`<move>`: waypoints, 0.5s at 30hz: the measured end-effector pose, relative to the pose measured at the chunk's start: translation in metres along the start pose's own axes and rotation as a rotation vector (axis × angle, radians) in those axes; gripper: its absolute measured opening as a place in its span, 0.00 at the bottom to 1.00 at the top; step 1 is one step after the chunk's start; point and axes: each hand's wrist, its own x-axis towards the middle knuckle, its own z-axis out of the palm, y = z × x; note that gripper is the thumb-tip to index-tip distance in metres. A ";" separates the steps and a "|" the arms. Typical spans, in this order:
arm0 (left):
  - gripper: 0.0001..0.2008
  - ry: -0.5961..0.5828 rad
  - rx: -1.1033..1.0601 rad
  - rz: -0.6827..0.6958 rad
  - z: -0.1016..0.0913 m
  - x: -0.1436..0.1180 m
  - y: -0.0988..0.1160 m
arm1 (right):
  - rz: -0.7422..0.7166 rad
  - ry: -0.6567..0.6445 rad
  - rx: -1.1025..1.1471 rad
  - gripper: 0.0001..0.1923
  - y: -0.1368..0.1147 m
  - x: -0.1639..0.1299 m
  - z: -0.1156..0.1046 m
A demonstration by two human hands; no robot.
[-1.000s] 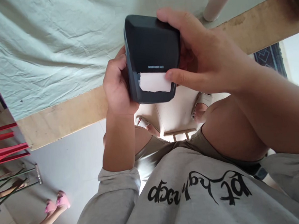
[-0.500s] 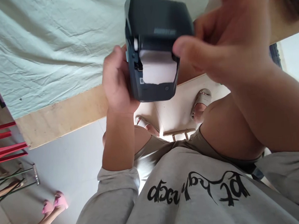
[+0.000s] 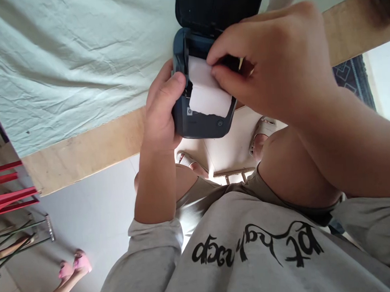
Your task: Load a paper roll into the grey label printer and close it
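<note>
A dark portable label printer [image 3: 202, 127] sits in my left hand [image 3: 162, 104], whose fingers wrap round its left side with the thumb on the edge. Its black lid [image 3: 218, 6] stands raised at the far end. White paper [image 3: 207, 91] with a ragged end hangs out over the front, above the power button. My right hand [image 3: 276, 64] pinches the paper's right edge between thumb and forefinger, over the open compartment. The other right fingers are curled and partly hidden, and the inside of the compartment is mostly covered by this hand.
A pale green cloth [image 3: 59, 71] covers the table, with a bare wooden edge [image 3: 88, 153] in front. A red plastic stool [image 3: 10, 199] and a metal-framed rack are at the left. Another person's feet in pink slippers [image 3: 79, 261] are on the floor at lower left.
The printer's lid has swung up and away from me. My right hand has moved from the lid's side to the paper and pinches it. The left thumb now lies over the printer's edge.
</note>
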 end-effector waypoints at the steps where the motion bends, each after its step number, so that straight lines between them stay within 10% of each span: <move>1: 0.11 0.008 0.008 0.001 0.000 0.000 0.000 | -0.001 -0.034 -0.016 0.14 -0.001 0.000 -0.001; 7: 0.12 0.010 0.051 0.008 0.003 -0.002 0.003 | -0.022 -0.115 -0.041 0.19 -0.003 -0.002 -0.002; 15: 0.09 0.094 -0.139 0.041 0.006 -0.004 0.004 | -0.156 0.007 0.638 0.23 0.007 -0.005 -0.014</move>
